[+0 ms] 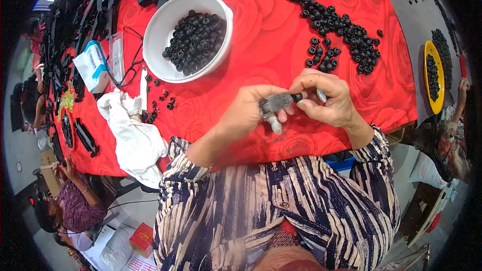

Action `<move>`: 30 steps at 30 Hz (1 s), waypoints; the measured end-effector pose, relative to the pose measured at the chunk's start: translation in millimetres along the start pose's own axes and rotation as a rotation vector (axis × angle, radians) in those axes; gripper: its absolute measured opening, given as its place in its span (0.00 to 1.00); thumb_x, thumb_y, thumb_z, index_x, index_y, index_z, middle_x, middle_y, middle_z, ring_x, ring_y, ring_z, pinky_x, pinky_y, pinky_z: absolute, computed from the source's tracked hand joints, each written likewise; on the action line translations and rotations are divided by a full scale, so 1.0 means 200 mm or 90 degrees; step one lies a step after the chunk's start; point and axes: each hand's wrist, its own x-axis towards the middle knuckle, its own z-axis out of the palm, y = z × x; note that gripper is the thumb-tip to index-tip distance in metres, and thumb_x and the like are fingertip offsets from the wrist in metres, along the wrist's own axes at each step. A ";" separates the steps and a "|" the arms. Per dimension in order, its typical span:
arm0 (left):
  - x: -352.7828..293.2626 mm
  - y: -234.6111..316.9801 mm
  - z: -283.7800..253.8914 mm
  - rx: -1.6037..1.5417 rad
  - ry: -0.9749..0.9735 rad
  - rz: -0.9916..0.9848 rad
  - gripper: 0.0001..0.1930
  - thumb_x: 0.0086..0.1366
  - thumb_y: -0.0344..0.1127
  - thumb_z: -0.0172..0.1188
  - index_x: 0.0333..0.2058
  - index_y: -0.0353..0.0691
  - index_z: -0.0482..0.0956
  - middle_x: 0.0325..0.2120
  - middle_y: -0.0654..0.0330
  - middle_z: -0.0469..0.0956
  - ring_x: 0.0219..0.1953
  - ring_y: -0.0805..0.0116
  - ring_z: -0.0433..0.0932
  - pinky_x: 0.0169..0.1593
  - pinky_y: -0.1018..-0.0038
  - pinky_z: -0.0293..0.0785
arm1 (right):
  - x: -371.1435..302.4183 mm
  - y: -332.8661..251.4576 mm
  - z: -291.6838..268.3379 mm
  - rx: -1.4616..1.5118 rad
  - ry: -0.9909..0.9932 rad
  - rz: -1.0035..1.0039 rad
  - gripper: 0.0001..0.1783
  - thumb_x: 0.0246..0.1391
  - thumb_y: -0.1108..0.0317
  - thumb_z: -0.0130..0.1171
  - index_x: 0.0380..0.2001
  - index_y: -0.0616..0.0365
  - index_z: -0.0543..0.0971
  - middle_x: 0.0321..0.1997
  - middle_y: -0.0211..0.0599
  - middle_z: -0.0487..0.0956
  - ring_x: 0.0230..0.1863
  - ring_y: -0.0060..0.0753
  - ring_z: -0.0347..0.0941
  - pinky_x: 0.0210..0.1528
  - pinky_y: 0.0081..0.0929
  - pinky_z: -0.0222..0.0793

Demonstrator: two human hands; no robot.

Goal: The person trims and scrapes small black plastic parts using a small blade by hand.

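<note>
My two hands meet above the near part of the table. A small round black part (297,97) sits between their fingertips. My left hand (243,110) is closed and steadies the part; a worn grey fuzzy wrap (277,102) covers one finger, and a pale cover (274,124) is on another. Fingers pinched, my right hand (331,99) touches the part with its thumb and holds a small silver metal piece, perhaps a blade (321,95). How far each hand grips the part is partly hidden. Dark crumbs lie on the red cloth (251,153) below.
A white bowl (150,52) of black parts stands far left of my hands; loose black parts (351,35) lie far right. Beside the bowl are glasses (131,73), a tissue pack (93,68), a white cloth (133,138) and long black pieces (95,15). A yellow plate (428,50) stands right.
</note>
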 end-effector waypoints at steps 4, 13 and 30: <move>0.03 -0.03 -0.01 -0.112 -0.046 -0.021 0.10 0.61 0.28 0.51 0.40 0.30 0.75 0.27 0.52 0.78 0.24 0.71 0.76 0.27 0.78 0.75 | 0.00 0.03 -0.01 -0.052 -0.017 -0.054 0.13 0.40 0.80 0.58 0.34 0.65 0.76 0.29 0.30 0.72 0.24 0.15 0.63 0.24 0.13 0.57; 0.03 -0.09 -0.02 -0.250 -0.036 -0.033 0.11 0.60 0.29 0.54 0.40 0.29 0.75 0.27 0.53 0.78 0.24 0.71 0.76 0.29 0.79 0.75 | -0.01 0.02 0.00 -0.047 -0.007 0.029 0.13 0.40 0.80 0.59 0.34 0.65 0.76 0.29 0.32 0.73 0.25 0.18 0.66 0.24 0.15 0.58; -0.01 -0.05 -0.02 -0.237 -0.138 -0.138 0.10 0.58 0.30 0.57 0.37 0.31 0.76 0.26 0.58 0.78 0.24 0.75 0.76 0.29 0.83 0.73 | -0.02 0.03 0.00 -0.060 -0.105 -0.089 0.14 0.38 0.75 0.66 0.32 0.65 0.77 0.20 0.33 0.71 0.17 0.23 0.63 0.18 0.20 0.56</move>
